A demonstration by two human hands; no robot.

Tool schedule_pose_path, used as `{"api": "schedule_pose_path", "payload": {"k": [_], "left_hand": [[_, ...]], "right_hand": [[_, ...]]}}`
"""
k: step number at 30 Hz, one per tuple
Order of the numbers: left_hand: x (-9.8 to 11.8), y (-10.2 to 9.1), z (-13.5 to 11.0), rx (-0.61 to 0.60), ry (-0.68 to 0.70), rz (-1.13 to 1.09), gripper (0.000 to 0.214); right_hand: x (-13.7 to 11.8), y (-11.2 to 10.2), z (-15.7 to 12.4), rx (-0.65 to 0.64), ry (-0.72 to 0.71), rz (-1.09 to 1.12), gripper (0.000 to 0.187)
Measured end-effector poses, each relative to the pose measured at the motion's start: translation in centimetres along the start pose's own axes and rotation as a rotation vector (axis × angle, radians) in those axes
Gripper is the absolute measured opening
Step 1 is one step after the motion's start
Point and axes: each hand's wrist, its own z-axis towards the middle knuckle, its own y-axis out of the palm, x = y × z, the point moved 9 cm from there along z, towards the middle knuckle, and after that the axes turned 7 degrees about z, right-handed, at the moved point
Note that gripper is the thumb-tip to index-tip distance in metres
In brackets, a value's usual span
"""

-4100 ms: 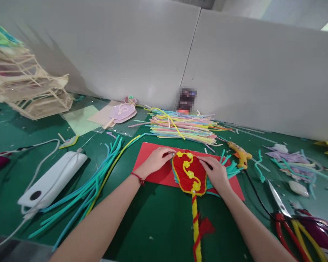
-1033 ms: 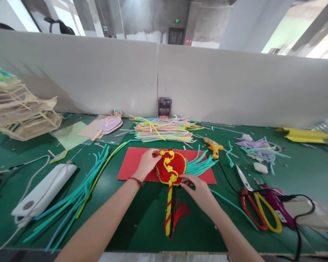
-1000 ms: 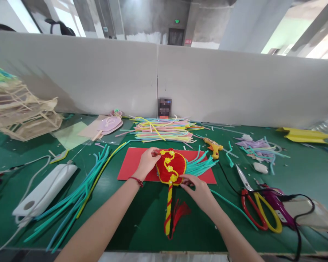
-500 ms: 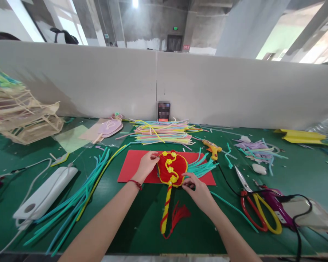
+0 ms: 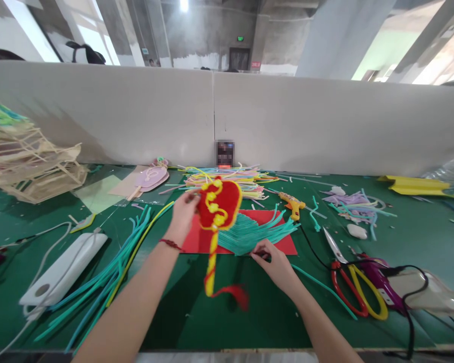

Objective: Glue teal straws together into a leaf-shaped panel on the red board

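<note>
My left hand (image 5: 183, 216) grips the left edge of a red fan (image 5: 229, 201) with a yellow rim and yellow pipe-cleaner flowers. It is lifted above the table, its yellow handle (image 5: 212, 254) wound with red and a blurred red tassel (image 5: 237, 295) hanging below. Under it, a teal pipe-cleaner piece (image 5: 245, 234) with loose strands fanning right lies on a red card (image 5: 283, 244). My right hand (image 5: 271, 259) has its fingers pinched together at the lower edge of the teal piece, seemingly holding that edge.
Scissors (image 5: 357, 287), a yellow glue gun (image 5: 293, 205) and a purple tool (image 5: 382, 285) with a black cable lie right. Teal stems (image 5: 117, 267) and a white power strip (image 5: 66, 267) lie left. Behind, a pipe-cleaner pile (image 5: 230, 184) and a phone (image 5: 225, 153) stand before a partition (image 5: 136, 116).
My left hand has raised the fan off the teal piece and moved it left, uncovering the teal weave. My right hand has stayed near the same spot, now at the teal piece's edge.
</note>
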Motion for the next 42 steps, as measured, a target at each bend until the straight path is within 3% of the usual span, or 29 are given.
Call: {"api": "schedule_pose_path", "payload": {"k": [6,8,10,12,13,15,18,21,23,28,32,38,42], "left_hand": [[-1.8,-10.4,5.6,0.241,-0.064,0.185,0.021],[-2.2,-12.4,6.1,0.277,-0.047,0.283,0.016],[-2.1,-12.9,5.8,0.294,-0.006,0.368,0.016],[-1.2,-11.5,4.4,0.265,0.101,0.476,0.023],[-0.2,-9.4,3.3,0.189,0.233,0.621,0.026],[0.9,-3.9,0.1,-0.080,0.471,0.816,0.031],[1.2,3.5,-6.3,-0.495,0.763,0.878,0.040],[0.9,7.2,-10.5,-0.717,0.921,0.860,0.047],[0.2,8.1,-11.0,-0.759,0.920,0.864,0.049],[-1.1,8.2,-9.4,-0.736,0.835,0.928,0.050],[-1.2,8.3,-8.3,-0.694,0.800,0.993,0.050],[-1.6,8.8,-7.6,-0.620,0.762,0.983,0.050],[-1.6,7.8,-6.9,-0.646,0.698,0.779,0.056]], "right_hand": [[-0.3,0.2,-0.2,-0.013,-0.065,-0.101,0.009],[-0.8,0.0,-0.2,0.008,-0.117,-0.146,0.010],[-1.6,-0.6,-0.2,0.038,-0.193,-0.203,0.011],[-2.3,-1.2,-0.3,0.055,-0.256,-0.275,0.011],[-2.5,-1.5,-0.3,0.054,-0.274,-0.314,0.011],[-2.5,-2.0,-0.4,0.030,-0.286,-0.388,0.010],[-1.8,-2.8,-0.5,-0.011,-0.271,-0.470,0.009],[-1.2,-3.7,-0.9,-0.012,-0.253,-0.491,0.015],[-1.0,-4.0,-1.2,-0.017,-0.245,-0.478,0.019],[-1.1,-3.7,-1.2,-0.054,-0.173,-0.441,0.017],[-3.2,-2.7,0.1,-0.089,-0.188,-0.431,0.017],[-8.0,-0.2,2.0,-0.007,-0.513,-0.591,0.016],[-8.5,2.0,1.3,0.032,-0.732,-0.748,0.019]]}}
